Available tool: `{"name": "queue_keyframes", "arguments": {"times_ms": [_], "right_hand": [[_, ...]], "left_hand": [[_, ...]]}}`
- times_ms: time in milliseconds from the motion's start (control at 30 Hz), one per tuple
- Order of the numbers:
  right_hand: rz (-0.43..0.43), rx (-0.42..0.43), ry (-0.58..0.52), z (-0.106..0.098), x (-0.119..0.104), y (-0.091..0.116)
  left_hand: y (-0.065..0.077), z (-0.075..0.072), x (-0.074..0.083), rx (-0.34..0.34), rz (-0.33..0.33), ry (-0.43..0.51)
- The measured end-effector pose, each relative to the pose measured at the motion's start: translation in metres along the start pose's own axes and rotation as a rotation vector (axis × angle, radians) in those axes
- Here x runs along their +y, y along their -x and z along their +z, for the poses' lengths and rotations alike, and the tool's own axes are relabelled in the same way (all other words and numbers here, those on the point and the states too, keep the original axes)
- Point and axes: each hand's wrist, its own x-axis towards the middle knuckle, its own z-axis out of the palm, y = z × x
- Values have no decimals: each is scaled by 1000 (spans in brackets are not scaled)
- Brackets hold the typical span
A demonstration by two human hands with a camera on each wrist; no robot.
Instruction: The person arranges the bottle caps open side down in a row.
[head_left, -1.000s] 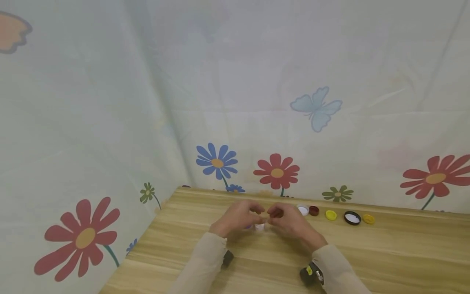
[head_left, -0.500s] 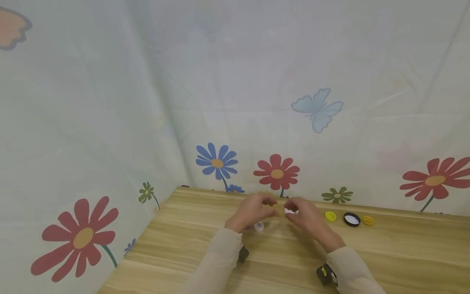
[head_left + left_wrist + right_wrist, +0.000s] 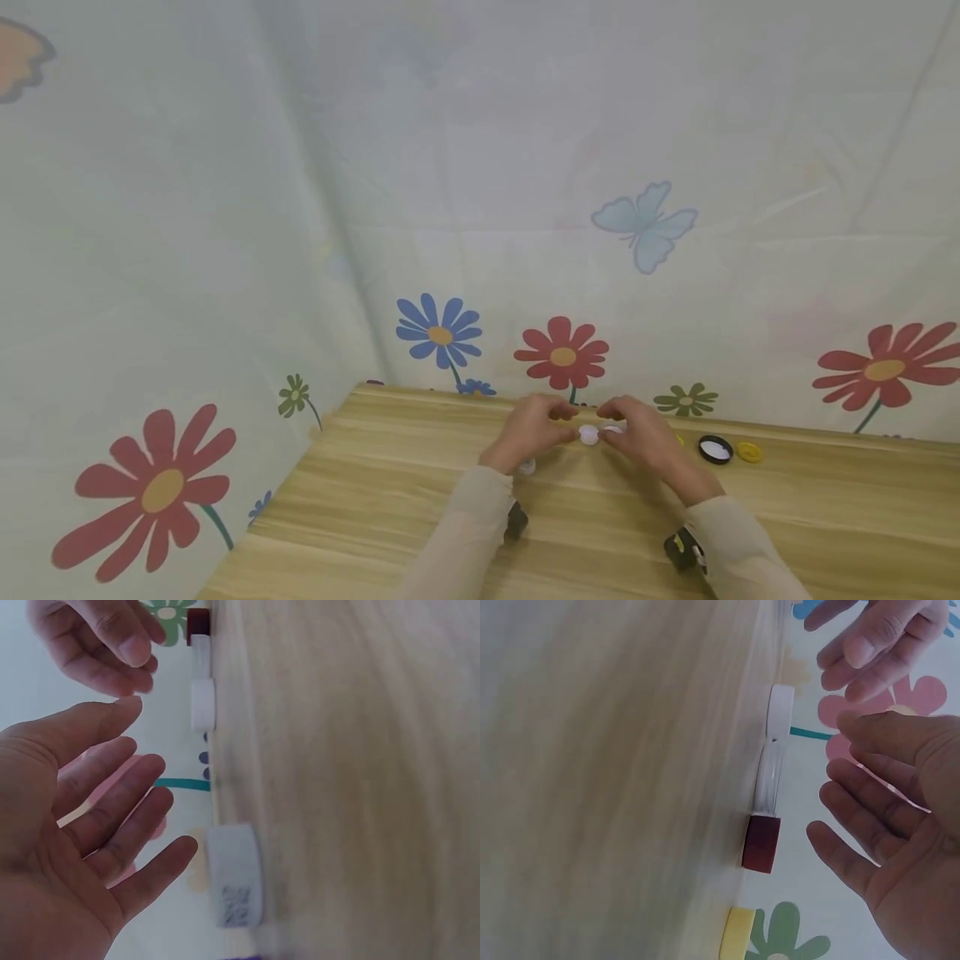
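My left hand [image 3: 531, 429] hovers over the table with fingers spread and relaxed, holding nothing. Facing it from the right, my right hand [image 3: 641, 432] has loosely bent fingers and an empty palm. Between the hands lies a small white cap [image 3: 588, 435]; a clear-edged cap [image 3: 768, 778] sits right beside it, partly hidden by the right hand in the head view. A dark red cap [image 3: 762, 844] comes after that in the row. Another white cap [image 3: 235, 875], with dark printed characters on its side, is below my left hand's little finger.
Farther right along the table's back are a yellow cap [image 3: 737, 934], a black lid [image 3: 702, 442] with a white inside and an orange-yellow cap [image 3: 749, 452]. A purple edge [image 3: 244, 958] shows beyond the printed cap. A flowered curtain [image 3: 480, 208] hangs behind the table.
Both hands have moved to the right along the row. The white cap, covered or half hidden by the right hand before, now shows between the hands. The right hand now overlaps the yellow cap.
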Motion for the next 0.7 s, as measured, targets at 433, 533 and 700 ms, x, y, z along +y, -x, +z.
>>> {"name": "queue_keyframes", "arguments": {"times_ms": [433,533,700], "right_hand": [[-16,-74,-6,1,14,-14],[-31,-84,-6,2,18,-17],[-49,-111,-3,3,21,-22]], "left_hand": [[-7,13,2,-25,-56,90],[-9,15,2,-31,-70,123],[-11,17,3,-29,-99,127]]}}
